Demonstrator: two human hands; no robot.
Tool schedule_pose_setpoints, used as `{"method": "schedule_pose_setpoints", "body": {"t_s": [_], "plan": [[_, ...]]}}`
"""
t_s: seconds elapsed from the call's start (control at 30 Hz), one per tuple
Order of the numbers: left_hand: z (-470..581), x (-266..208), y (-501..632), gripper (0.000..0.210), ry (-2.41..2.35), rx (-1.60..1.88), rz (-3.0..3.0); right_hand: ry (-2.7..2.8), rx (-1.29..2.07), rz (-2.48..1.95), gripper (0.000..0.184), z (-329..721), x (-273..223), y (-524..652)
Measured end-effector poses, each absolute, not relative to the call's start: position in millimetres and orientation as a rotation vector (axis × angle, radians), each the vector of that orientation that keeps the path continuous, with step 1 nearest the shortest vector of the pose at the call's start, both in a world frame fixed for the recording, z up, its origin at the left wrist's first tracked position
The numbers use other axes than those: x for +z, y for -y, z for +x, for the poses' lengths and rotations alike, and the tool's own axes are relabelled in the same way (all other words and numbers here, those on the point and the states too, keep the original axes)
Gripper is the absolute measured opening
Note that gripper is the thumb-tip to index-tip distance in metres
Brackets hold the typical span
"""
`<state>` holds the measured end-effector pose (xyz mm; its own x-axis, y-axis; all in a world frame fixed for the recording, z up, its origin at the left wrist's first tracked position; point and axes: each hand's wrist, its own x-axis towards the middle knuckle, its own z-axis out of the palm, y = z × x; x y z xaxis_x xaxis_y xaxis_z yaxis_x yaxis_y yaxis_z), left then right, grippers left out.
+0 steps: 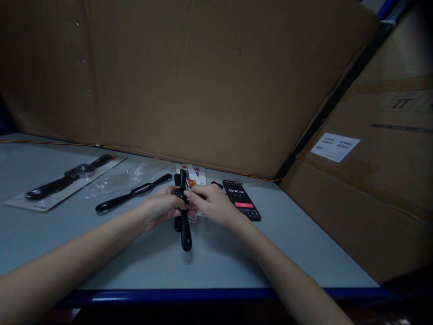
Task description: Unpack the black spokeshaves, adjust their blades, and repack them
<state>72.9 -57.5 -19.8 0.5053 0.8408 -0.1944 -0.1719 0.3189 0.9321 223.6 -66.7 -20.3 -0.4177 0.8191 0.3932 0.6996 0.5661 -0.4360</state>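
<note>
My left hand (164, 204) is wrapped around the middle of a black long-handled plastic tool (186, 232), held upright over the table. Another dark handle-like part (177, 224) shows just behind it; whether the two are joined I cannot tell. My right hand (211, 201) is closed, thumb and fingers pinching at the tool's middle, where the fingers hide the details. To the left lies a black handle with an open slot in its frame (133, 193). Printed cards (199, 175), white with red and orange marks, lie partly hidden behind my hands.
A phone (241, 198) showing a timer lies right of my hands. At the left, a similar black tool (54, 186) sits packed on a white card, beside clear plastic wrapping (125, 178). Cardboard walls (203, 90) stand behind and at the right. A blue edge (169, 295) borders the table.
</note>
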Motion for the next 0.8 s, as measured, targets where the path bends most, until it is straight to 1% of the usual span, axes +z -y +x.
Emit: {"method": "schedule_pose_setpoints", "body": {"t_s": [0.1,0.17,0.43,0.63,0.8], "plan": [[72.9,-17.0,58.2,0.038,-0.818,0.76,1.009,2.19,0.421,-1.119,0.031,226.9,-17.2,66.4],[73.1,-16.1,58.2,0.039,-0.833,0.752,1.01,2.214,0.427,-1.118,0.031,229.2,-15.0,66.7],[71.6,-19.6,54.1,0.033,-0.791,0.742,1.048,2.329,-0.058,-1.217,0.029,230.1,-11.9,70.8],[71.3,-19.3,54.5,0.037,-0.798,0.744,1.016,2.42,-0.038,-1.115,0.025,233.6,-10.9,69.7],[71.8,-17.1,56.4,0.037,-0.795,0.723,1.03,2.418,-0.083,-1.167,0.026,233.0,-9.9,70.1]]}}
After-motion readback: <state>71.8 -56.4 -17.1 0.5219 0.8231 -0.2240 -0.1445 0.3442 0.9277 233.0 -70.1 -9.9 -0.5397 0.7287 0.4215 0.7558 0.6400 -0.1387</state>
